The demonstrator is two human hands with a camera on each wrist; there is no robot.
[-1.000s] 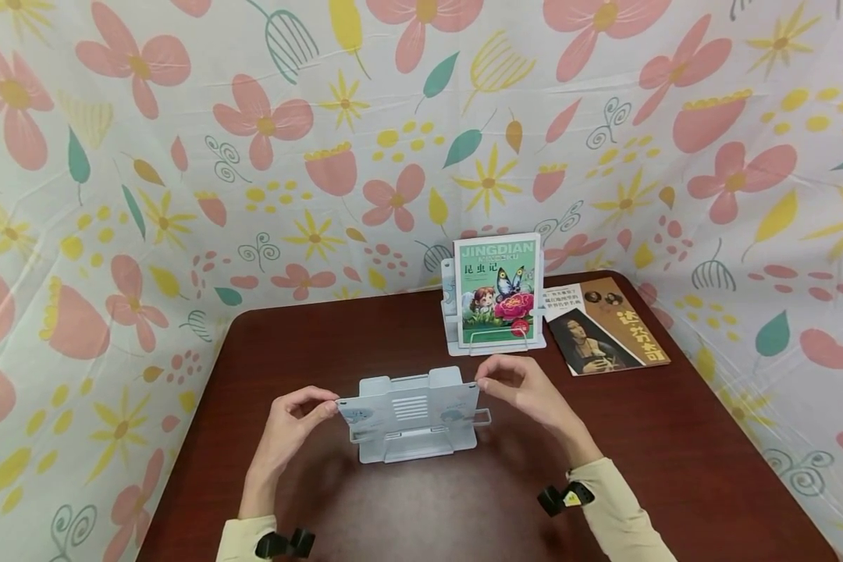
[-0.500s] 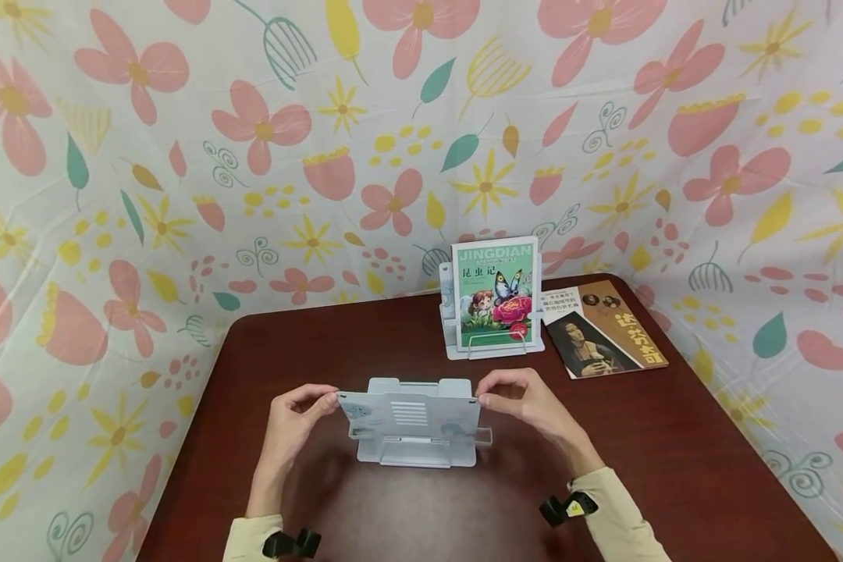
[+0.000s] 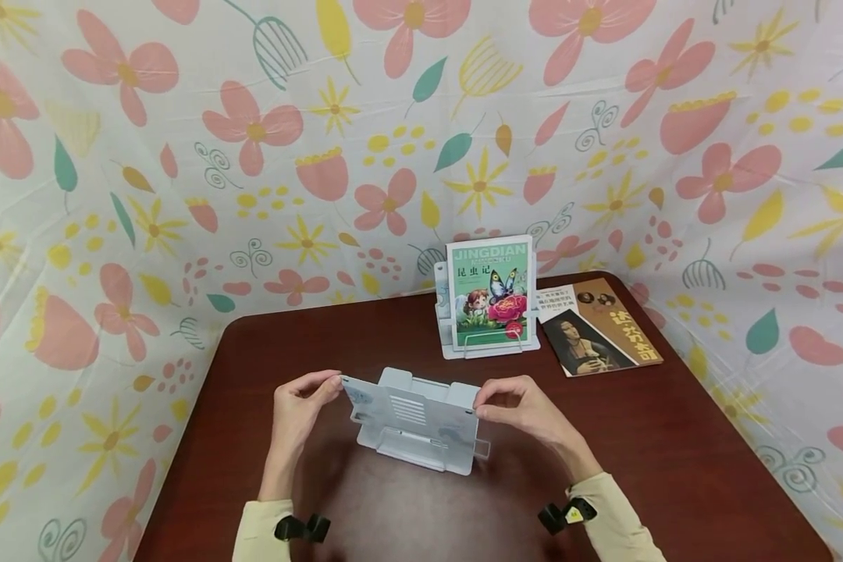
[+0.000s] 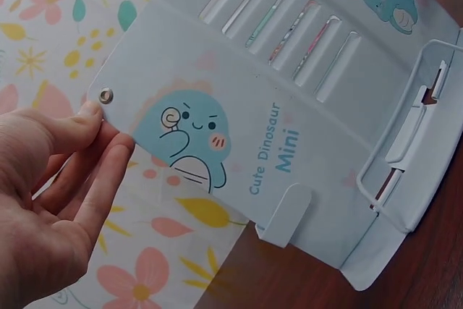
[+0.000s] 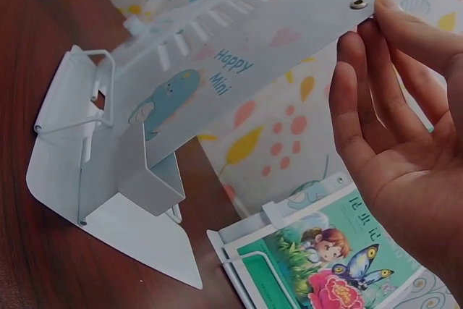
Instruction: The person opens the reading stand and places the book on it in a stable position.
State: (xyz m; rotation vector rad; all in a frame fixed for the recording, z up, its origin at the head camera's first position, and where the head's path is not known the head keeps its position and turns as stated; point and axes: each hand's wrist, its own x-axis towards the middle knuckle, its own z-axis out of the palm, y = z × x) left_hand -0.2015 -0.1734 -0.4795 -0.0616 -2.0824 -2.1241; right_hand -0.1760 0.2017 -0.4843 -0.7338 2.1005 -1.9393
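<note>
A pale blue-white metal book stand (image 3: 432,417) stands on the brown table, its panel leaning back over the base. My left hand (image 3: 297,414) pinches the panel's top left corner between thumb and fingers. At the opposite top corner, my right hand (image 3: 530,410) holds the edge the same way. The left wrist view shows a cartoon dinosaur (image 4: 192,135) printed beside several slots, with a side clip (image 4: 286,211) below. Close to the rivet, the right thumb (image 5: 405,23) presses on the panel corner. A wire page holder (image 5: 108,92) is folded up at the base.
Behind, a second book stand (image 3: 444,312) carries an upright green picture book (image 3: 488,273). Right of it a brown and white book (image 3: 597,328) lies flat near the table's (image 3: 288,336) back right corner. A flowered cloth (image 3: 365,101) hangs around the back and sides.
Both hands have turned the book stand: its left end has swung away from me and its right end toward me. Both hands keep their grip on the corners.
</note>
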